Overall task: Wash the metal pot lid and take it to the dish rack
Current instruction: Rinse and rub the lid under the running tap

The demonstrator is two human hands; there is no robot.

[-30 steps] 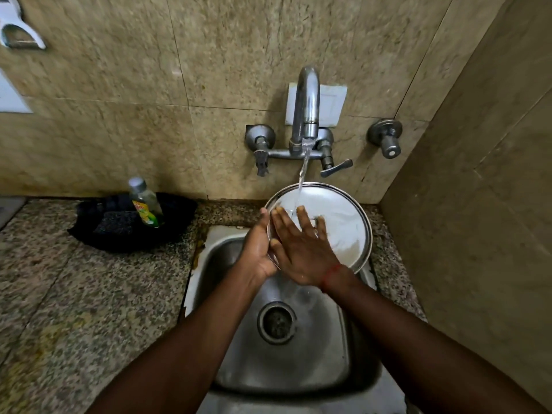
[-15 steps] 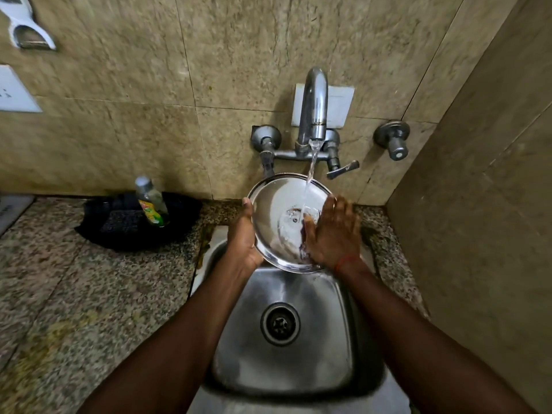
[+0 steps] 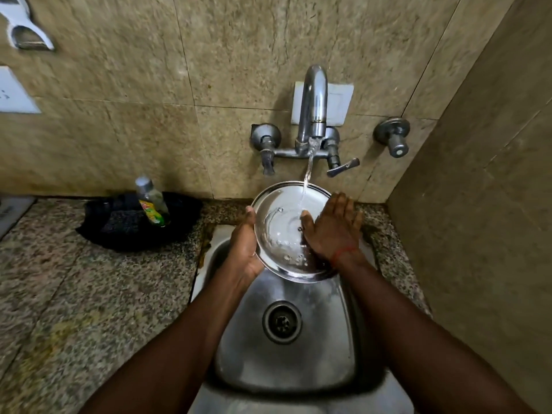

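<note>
The round metal pot lid [image 3: 282, 231] is held tilted over the back of the steel sink [image 3: 286, 354], its hollow side toward me. Water from the wall tap [image 3: 313, 115] falls onto its upper middle and pools inside. My left hand [image 3: 245, 249] grips the lid's left rim from beneath, thumb on the edge. My right hand [image 3: 334, 231] lies flat with fingers spread against the lid's right side, thumb on the inner face. A red thread circles my right wrist.
A dish-soap bottle [image 3: 152, 204] stands in a black holder [image 3: 131, 222] on the granite counter [image 3: 74, 294] left of the sink. The sink drain [image 3: 281, 322] is below the lid. Tiled walls close in behind and on the right; a separate valve knob [image 3: 392, 138] sticks out.
One second ago my right hand covered the lid's left part; it has slid to the right side. The lid was turned and now shows its hollow side under the stream.
</note>
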